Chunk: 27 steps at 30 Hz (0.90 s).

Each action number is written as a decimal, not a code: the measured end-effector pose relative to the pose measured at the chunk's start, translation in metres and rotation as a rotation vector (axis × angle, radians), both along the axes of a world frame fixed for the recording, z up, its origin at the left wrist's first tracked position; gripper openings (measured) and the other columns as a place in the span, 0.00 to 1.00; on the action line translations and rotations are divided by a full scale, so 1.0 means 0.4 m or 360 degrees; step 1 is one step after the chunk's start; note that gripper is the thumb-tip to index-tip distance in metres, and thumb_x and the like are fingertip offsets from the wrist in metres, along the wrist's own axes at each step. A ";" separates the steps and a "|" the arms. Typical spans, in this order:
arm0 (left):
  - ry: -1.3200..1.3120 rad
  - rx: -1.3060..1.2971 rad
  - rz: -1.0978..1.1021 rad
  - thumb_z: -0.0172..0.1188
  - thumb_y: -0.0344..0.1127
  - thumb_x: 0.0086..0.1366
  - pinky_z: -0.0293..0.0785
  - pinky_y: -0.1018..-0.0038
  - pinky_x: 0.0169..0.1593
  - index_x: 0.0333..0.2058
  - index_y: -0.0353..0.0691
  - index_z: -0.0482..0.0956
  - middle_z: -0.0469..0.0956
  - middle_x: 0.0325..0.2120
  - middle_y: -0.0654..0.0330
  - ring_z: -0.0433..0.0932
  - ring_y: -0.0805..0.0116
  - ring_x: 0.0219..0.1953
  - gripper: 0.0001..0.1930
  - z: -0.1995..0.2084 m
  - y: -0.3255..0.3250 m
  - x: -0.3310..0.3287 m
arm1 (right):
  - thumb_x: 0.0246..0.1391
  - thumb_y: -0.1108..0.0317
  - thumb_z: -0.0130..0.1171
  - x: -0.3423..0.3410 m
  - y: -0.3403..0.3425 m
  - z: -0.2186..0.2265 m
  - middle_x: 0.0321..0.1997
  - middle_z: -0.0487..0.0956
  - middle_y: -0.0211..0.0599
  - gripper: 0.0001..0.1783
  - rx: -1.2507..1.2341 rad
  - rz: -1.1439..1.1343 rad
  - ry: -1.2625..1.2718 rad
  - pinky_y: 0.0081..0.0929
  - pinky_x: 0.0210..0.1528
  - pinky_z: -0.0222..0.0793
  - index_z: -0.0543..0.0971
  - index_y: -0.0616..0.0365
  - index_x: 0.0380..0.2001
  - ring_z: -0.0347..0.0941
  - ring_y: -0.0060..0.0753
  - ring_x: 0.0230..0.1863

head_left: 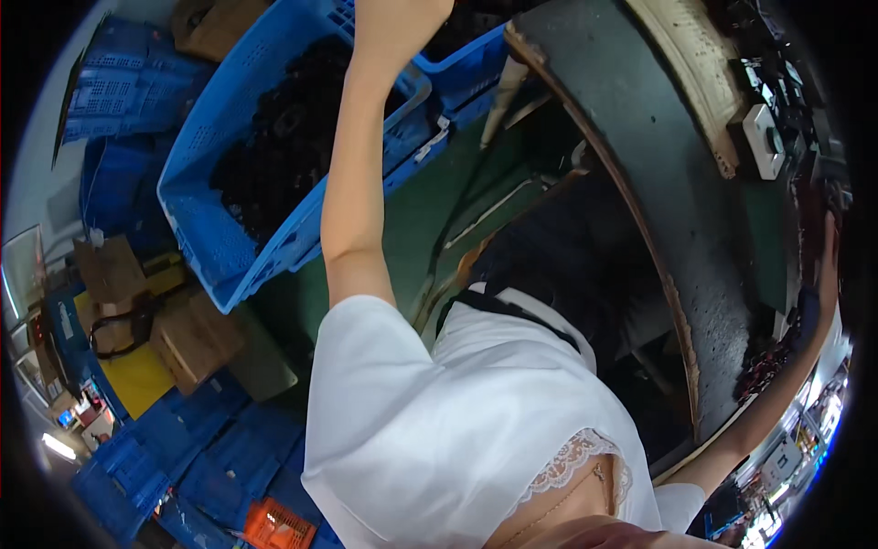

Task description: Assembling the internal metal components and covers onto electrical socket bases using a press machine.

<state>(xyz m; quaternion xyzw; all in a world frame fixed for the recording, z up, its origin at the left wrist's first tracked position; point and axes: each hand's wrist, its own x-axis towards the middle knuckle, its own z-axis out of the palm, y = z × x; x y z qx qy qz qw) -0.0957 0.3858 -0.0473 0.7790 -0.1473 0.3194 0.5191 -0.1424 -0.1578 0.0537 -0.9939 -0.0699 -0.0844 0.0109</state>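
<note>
My left arm reaches up across a blue plastic crate [197, 169] that holds a heap of small black parts [283, 123]. At the top edge, my left hand [402, 32] is cut off by the frame, and its fingers are out of sight. Far to the right, my right arm stretches along the dark worktable [631, 101]. My right hand [829, 261] lies close to the dim rim, beside dark items on the table's far side. Its fingers are too small and dark to make out, so what it holds, if anything, cannot be seen.
A second blue crate [471, 78] stands beside the first, next to the table's worn edge. A white box-shaped device [761, 142] with a round dark part sits on the table. Cardboard boxes [194, 339], stacked blue crates [137, 78] and an orange basket [277, 526] are to the left.
</note>
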 end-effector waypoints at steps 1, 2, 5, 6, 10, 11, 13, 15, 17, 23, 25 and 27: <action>0.0135 0.0096 0.0030 0.58 0.27 0.58 0.68 0.82 0.30 0.30 0.33 0.78 0.78 0.22 0.62 0.74 0.78 0.24 0.03 0.010 -0.009 -0.012 | 0.65 0.63 0.37 0.023 -0.064 -0.020 0.64 0.62 0.37 0.22 0.0117 0.0275 -0.0007 0.24 0.66 0.45 0.63 0.58 0.59 0.55 0.31 0.66; 0.0270 0.0212 0.0066 0.59 0.28 0.59 0.68 0.82 0.32 0.33 0.34 0.77 0.79 0.25 0.62 0.75 0.78 0.26 0.04 0.020 -0.007 -0.020 | 0.64 0.62 0.38 0.035 -0.040 -0.033 0.64 0.62 0.37 0.23 -0.0051 0.0097 -0.0018 0.24 0.66 0.45 0.63 0.57 0.60 0.55 0.31 0.66; -0.0137 0.0238 -0.0111 0.59 0.28 0.59 0.71 0.83 0.37 0.33 0.36 0.82 0.82 0.27 0.61 0.79 0.75 0.30 0.05 -0.064 -0.034 0.043 | 0.63 0.57 0.41 0.035 -0.015 -0.028 0.64 0.62 0.36 0.26 -0.0088 0.0032 0.0065 0.26 0.67 0.43 0.61 0.55 0.61 0.53 0.30 0.66; -0.0220 0.0123 -0.0178 0.60 0.28 0.56 0.70 0.83 0.30 0.31 0.36 0.81 0.80 0.23 0.60 0.76 0.77 0.25 0.04 -0.057 -0.054 0.057 | 0.63 0.56 0.42 0.022 -0.001 -0.018 0.64 0.63 0.36 0.26 -0.0103 0.0012 0.0035 0.26 0.67 0.44 0.61 0.55 0.62 0.54 0.31 0.66; -0.0271 0.0366 -0.0475 0.61 0.28 0.55 0.73 0.78 0.34 0.32 0.36 0.80 0.80 0.26 0.58 0.78 0.70 0.28 0.06 0.047 -0.158 0.097 | 0.62 0.59 0.45 -0.027 -0.026 -0.043 0.64 0.63 0.39 0.27 0.0121 -0.0077 -0.0023 0.29 0.66 0.46 0.60 0.55 0.62 0.56 0.33 0.65; -0.0341 0.0461 -0.0578 0.61 0.29 0.55 0.74 0.76 0.35 0.33 0.35 0.80 0.79 0.27 0.57 0.79 0.68 0.29 0.06 0.069 -0.197 0.114 | 0.62 0.60 0.45 -0.050 -0.016 -0.035 0.64 0.63 0.40 0.27 0.0247 -0.0086 -0.0027 0.30 0.65 0.47 0.60 0.57 0.62 0.56 0.34 0.65; -0.0407 0.0642 -0.0817 0.59 0.26 0.56 0.73 0.78 0.37 0.36 0.35 0.79 0.79 0.31 0.58 0.78 0.69 0.31 0.08 0.089 -0.298 0.156 | 0.62 0.61 0.45 -0.104 -0.028 -0.024 0.63 0.64 0.40 0.26 0.0087 -0.0091 -0.0135 0.30 0.64 0.49 0.61 0.59 0.61 0.57 0.34 0.64; -0.0507 0.0815 -0.1007 0.61 0.30 0.56 0.74 0.75 0.37 0.38 0.36 0.77 0.78 0.34 0.57 0.78 0.65 0.32 0.11 0.070 -0.402 0.226 | 0.61 0.63 0.46 -0.148 -0.039 -0.027 0.58 0.69 0.43 0.22 0.0189 -0.0082 -0.0195 0.27 0.62 0.52 0.66 0.62 0.56 0.62 0.36 0.61; -0.0516 0.0965 -0.1085 0.64 0.36 0.54 0.74 0.71 0.41 0.42 0.36 0.75 0.76 0.36 0.55 0.77 0.61 0.36 0.18 0.026 -0.546 0.307 | 0.61 0.65 0.47 -0.219 -0.045 0.000 0.53 0.72 0.45 0.18 0.0166 -0.0141 -0.0283 0.27 0.59 0.56 0.70 0.65 0.51 0.67 0.38 0.56; 0.0000 0.1428 -0.0820 0.67 0.60 0.41 0.69 0.62 0.50 0.37 0.34 0.75 0.70 0.40 0.45 0.69 0.48 0.46 0.34 -0.069 -0.751 0.434 | 0.59 0.69 0.49 -0.344 -0.113 -0.035 0.47 0.75 0.43 0.13 0.0276 -0.0199 -0.0423 0.27 0.56 0.60 0.74 0.65 0.43 0.70 0.40 0.52; -0.0180 0.1291 -0.0618 0.66 0.58 0.41 0.70 0.61 0.45 0.32 0.35 0.76 0.72 0.36 0.46 0.71 0.50 0.42 0.30 -0.110 -0.727 0.455 | 0.60 0.70 0.47 -0.355 -0.155 -0.063 0.49 0.74 0.42 0.13 0.0365 -0.0173 -0.0335 0.26 0.58 0.58 0.73 0.66 0.45 0.69 0.37 0.53; -0.0240 0.1221 -0.0607 0.68 0.56 0.39 0.71 0.61 0.40 0.29 0.35 0.76 0.73 0.30 0.48 0.72 0.51 0.37 0.29 -0.118 -0.734 0.470 | 0.60 0.68 0.47 -0.384 -0.176 -0.069 0.47 0.75 0.42 0.13 0.0351 -0.0261 -0.0393 0.26 0.56 0.59 0.74 0.66 0.42 0.69 0.36 0.51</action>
